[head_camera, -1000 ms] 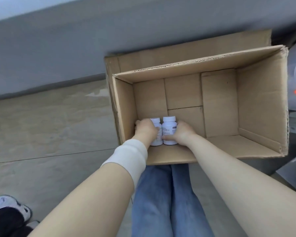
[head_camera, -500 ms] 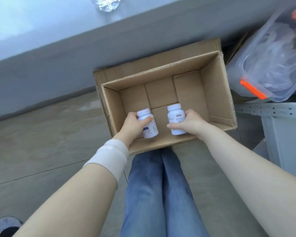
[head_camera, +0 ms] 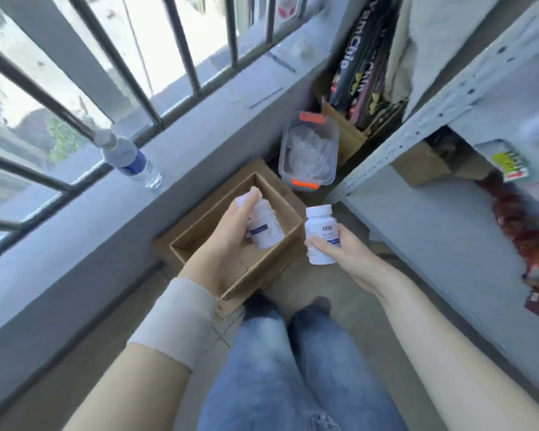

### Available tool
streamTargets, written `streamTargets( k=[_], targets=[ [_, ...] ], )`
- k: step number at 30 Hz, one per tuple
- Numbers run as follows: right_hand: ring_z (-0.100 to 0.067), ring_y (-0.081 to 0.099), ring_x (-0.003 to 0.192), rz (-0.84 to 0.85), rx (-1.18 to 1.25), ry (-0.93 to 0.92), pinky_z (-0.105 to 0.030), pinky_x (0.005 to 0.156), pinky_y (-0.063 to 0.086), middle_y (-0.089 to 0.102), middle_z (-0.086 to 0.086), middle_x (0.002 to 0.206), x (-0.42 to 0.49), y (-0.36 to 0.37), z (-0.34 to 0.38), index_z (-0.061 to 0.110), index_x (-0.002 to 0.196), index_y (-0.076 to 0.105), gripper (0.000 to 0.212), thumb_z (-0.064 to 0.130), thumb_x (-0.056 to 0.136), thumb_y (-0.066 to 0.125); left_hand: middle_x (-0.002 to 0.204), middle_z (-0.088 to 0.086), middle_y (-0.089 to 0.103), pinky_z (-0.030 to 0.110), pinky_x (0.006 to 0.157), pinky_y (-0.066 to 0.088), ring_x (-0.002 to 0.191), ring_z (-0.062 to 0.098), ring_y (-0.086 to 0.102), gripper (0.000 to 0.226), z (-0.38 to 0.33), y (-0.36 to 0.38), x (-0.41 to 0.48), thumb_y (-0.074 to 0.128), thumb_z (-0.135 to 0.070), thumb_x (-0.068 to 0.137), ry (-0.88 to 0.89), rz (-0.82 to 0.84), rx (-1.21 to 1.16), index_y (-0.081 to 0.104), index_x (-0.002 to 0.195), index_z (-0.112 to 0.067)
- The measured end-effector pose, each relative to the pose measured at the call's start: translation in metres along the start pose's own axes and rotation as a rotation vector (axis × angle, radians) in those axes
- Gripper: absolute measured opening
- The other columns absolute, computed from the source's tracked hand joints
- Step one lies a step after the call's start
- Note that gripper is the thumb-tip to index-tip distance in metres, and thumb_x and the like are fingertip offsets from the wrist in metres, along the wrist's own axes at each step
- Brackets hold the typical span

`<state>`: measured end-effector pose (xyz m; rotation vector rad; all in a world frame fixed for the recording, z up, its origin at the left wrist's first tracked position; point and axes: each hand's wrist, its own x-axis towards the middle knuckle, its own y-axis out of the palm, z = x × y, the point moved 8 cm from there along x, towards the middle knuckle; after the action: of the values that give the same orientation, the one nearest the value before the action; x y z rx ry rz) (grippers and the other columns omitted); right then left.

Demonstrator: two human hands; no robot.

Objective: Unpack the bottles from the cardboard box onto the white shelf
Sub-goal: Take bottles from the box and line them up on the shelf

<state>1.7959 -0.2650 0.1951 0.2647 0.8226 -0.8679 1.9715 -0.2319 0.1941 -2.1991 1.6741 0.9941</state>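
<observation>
White shelf (head_camera: pixel 417 122) blurry; left bottle (head_camera: pixel 266 231) half-covered

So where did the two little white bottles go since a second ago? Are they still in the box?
Both came up out of the cardboard box. The left hand holds the left bottle tilted above the box; the right hand holds the right bottle upright, beside the box toward the white shelf. Unchanged: each hand grips the same bottle, and the box sits on the floor.
</observation>
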Motion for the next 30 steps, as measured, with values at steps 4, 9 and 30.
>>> streamTargets(
  k=[4,9,30],
  targets=[
    [-0.016,0.055,0.109,-0.139,0.233,-0.034,-0.038,0.108,0.038,0.058,-0.004,0.118,-0.045,-0.060,-0.004,0.015,0.129,0.040,0.042,0.014,0.091,0.055,0.058,-0.012,0.054,0.020,0.053,0.042,0.052,0.002,0.052,0.031,-0.040,0.096,-0.002,0.039,-0.036,0.099,0.092,0.250,0.126,0.050,0.072,-0.027],
    [-0.015,0.057,0.104,-0.341,0.328,-0.151,-0.035,0.102,0.041,0.060,-0.005,0.114,-0.106,-0.153,-0.001,0.012,0.124,0.045,0.039,0.007,0.088,0.059,0.088,0.000,0.059,0.022,0.063,0.047,0.076,0.013,0.057,0.045,-0.095,0.204,0.005,0.057,-0.049,0.083,0.283,0.375,0.440,0.050,0.107,-0.011],
    [-0.018,0.051,0.095,-0.909,-0.084,-0.406,-0.024,0.073,0.036,0.049,0.004,0.105,-0.113,-0.457,0.115,0.011,0.117,0.041,0.063,0.022,0.069,0.080,0.083,-0.008,0.059,0.026,0.075,0.050,0.080,0.011,0.056,0.036,-0.257,0.533,0.160,0.074,-0.019,0.079,0.634,0.375,0.939,0.058,0.111,-0.014]
  ],
)
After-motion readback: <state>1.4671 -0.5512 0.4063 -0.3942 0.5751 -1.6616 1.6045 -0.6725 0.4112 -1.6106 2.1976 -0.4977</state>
